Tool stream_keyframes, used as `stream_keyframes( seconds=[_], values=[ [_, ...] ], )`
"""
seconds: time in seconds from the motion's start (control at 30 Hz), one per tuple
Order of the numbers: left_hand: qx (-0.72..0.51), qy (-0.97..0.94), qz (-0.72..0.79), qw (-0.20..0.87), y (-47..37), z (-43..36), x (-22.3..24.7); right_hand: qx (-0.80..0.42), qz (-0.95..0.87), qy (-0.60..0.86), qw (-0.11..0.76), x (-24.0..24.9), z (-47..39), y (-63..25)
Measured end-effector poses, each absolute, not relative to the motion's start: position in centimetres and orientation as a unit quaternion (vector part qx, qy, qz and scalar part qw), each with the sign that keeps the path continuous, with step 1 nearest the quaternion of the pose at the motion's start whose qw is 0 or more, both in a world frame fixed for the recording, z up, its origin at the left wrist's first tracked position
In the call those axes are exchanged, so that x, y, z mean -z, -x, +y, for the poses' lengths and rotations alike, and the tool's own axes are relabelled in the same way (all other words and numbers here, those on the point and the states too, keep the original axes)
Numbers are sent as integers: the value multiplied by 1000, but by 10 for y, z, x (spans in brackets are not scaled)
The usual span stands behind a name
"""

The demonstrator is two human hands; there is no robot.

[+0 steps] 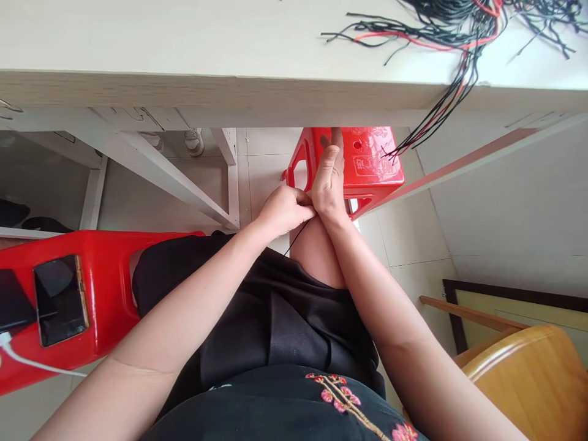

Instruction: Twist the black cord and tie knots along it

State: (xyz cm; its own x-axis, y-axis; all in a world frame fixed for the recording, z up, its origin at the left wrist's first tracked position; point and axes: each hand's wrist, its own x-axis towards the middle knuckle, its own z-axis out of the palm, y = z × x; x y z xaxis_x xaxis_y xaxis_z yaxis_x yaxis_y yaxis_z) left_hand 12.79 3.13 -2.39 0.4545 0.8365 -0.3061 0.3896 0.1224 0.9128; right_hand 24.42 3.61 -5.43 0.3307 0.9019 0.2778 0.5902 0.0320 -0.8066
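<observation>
Both hands meet over my bare knee, below the table's front edge. My left hand (285, 211) has its fingers pinched together at the heel of the other hand; a thin black cord (297, 238) trails down from beneath it to the skirt. Whatever lies between those fingertips is hidden. My right hand (329, 180) is held with its fingers stretched out away from me, thumb on top, in front of a red stool (374, 159). Its palm side is turned partly out of view. Black and red cords (448, 104) hang over the table edge onto that stool.
The pale table (184, 40) spans the top, with a bundle of black cords (452, 18) at its right. A red stool (110, 294) at left holds a phone (59, 300), a dark object (13, 300) and a white cable (39, 365). A wooden chair (528, 373) stands at lower right.
</observation>
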Motion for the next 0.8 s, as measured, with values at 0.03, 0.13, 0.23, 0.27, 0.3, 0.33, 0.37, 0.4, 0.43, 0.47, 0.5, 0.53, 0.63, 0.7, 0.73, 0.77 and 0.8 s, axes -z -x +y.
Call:
stream_keyframes(
  seconds=[0.03,0.13,0.23,0.27,0.3,0.33,0.37,0.4,0.43,0.47,0.5,0.53,0.63,0.7,0.73,0.77,0.8],
  values=[
    [-204,-621,486,580,-129,31,27,-179,-542,674,469,54,36,-244],
    [-231,-575,495,609,-134,29,35,-251,-490,658,513,49,39,-246],
    [-252,-518,504,643,-136,28,35,-337,-426,620,566,36,33,-255],
    [-258,-500,505,654,-135,28,33,-348,-404,610,587,30,27,-259],
    [-266,-483,503,665,-133,29,29,-346,-374,596,621,24,17,-262],
    [-274,-469,500,675,-130,29,24,-331,-361,587,644,17,5,-265],
    [-284,-456,495,683,-127,28,19,-323,-357,578,658,12,-9,-267],
    [-294,-446,488,690,-123,27,12,-341,-350,557,672,7,-23,-266],
    [-305,-439,481,695,-119,26,5,-381,-349,543,662,5,-36,-264],
    [-315,-435,472,699,-115,23,-2,-441,-352,539,625,4,-48,-259],
    [-323,-434,464,701,-111,20,-9,-495,-341,534,594,4,-57,-253],
    [-330,-435,457,703,-107,15,-15,-533,-324,517,586,6,-63,-245],
    [-337,-443,441,704,-97,0,-27,-572,-291,435,631,10,-64,-220],
    [-349,-441,439,701,-89,-9,-31,-552,-297,413,660,8,-59,-208],
    [-357,-437,439,699,-85,-13,-32,-539,-305,414,667,6,-58,-203],
    [-365,-430,439,700,-81,-16,-32,-530,-311,419,669,4,-57,-199],
    [-372,-419,438,703,-77,-19,-33,-531,-310,416,670,1,-57,-196]
  ],
)
